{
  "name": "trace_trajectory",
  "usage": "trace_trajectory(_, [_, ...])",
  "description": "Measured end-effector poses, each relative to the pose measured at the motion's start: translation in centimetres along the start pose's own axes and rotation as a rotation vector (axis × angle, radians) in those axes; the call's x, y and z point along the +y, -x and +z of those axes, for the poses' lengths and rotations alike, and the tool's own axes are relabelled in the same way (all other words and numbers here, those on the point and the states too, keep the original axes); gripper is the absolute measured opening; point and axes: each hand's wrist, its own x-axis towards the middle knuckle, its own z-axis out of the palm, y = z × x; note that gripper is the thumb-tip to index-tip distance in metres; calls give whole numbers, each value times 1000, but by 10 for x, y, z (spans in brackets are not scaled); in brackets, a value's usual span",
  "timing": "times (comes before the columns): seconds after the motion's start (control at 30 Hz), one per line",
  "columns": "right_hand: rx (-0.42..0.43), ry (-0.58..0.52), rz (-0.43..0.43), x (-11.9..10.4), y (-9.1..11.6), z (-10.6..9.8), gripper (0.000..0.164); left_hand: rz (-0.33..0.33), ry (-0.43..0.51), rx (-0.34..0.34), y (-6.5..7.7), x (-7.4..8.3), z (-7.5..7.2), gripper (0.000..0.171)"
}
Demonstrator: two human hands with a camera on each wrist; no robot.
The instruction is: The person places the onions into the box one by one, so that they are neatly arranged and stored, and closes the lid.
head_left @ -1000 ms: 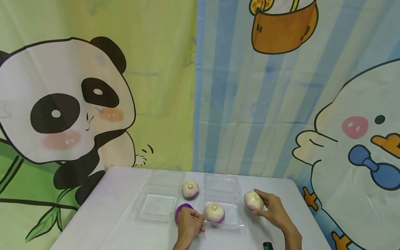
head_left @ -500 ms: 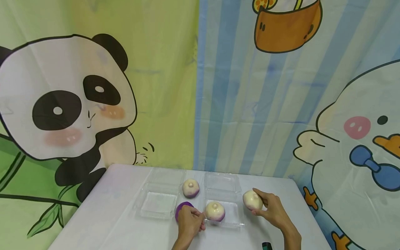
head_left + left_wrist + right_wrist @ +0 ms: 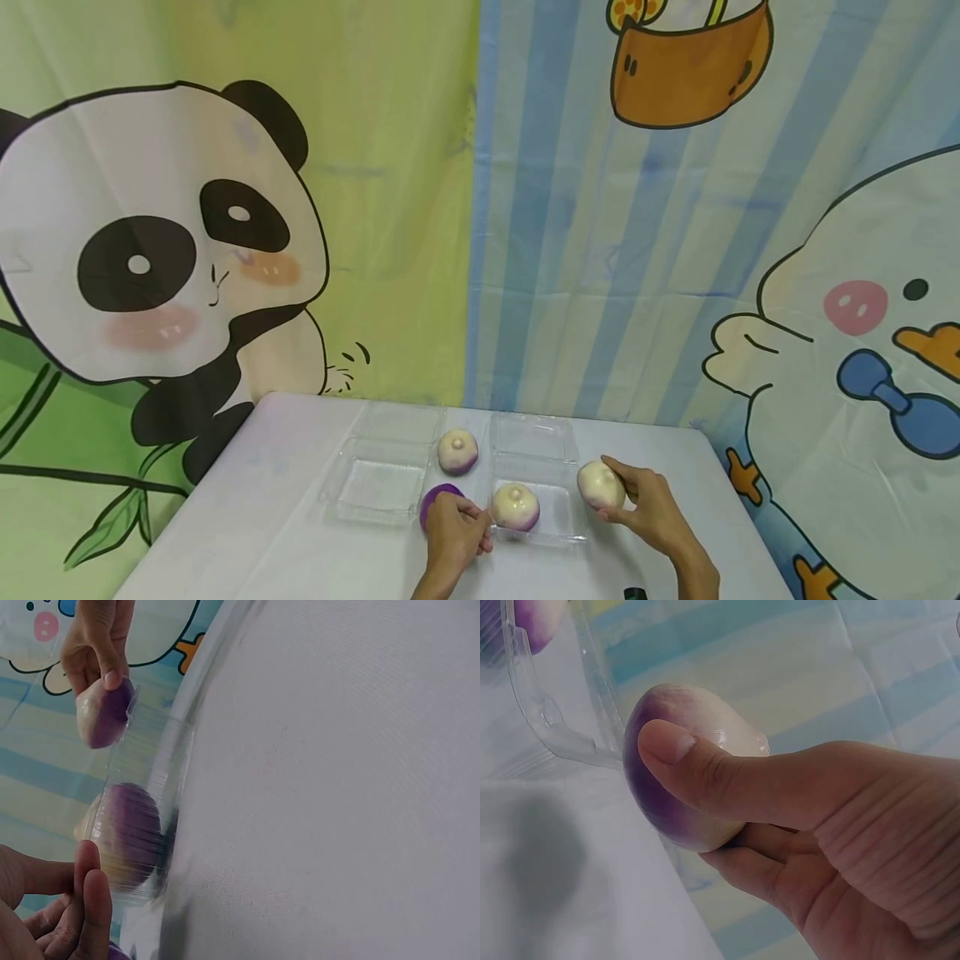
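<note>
My right hand [image 3: 648, 504] grips a glossy white-and-purple turnip [image 3: 600, 485], thumb on one side and fingers on the other, above the right edge of an open clear plastic box [image 3: 558, 508]. In the right wrist view this turnip [image 3: 682, 769] shows its purple base beside the box's wall. A second turnip [image 3: 516, 507] sits in the left part of that box, knob upward. At the box's front left corner, my left hand [image 3: 456, 533] pinches the rim; the left wrist view shows its fingertips [image 3: 88, 859] right there. A round purple thing [image 3: 435, 500] lies partly hidden behind my left hand.
Another turnip [image 3: 457, 452] stands between the two boxes. To the left lies a second open clear box [image 3: 378, 492], its lid folded back. A dark object [image 3: 635, 593] pokes in at the front of the white table [image 3: 285, 500]. Printed curtains [image 3: 405, 208] hang behind.
My right hand has carried its turnip slightly left, toward the right box. My left hand stays at the box's corner. The view has tilted a little.
</note>
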Motion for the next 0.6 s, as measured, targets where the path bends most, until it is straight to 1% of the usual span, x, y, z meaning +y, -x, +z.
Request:
trace_trajectory(0.33, [-7, -21, -26, -6, 1, 5, 85, -16, -2, 13, 0, -1, 1, 22])
trace_trajectory(0.6, [-14, -43, -66, -6, 0, 10, 85, -31, -7, 5, -2, -1, 1, 22])
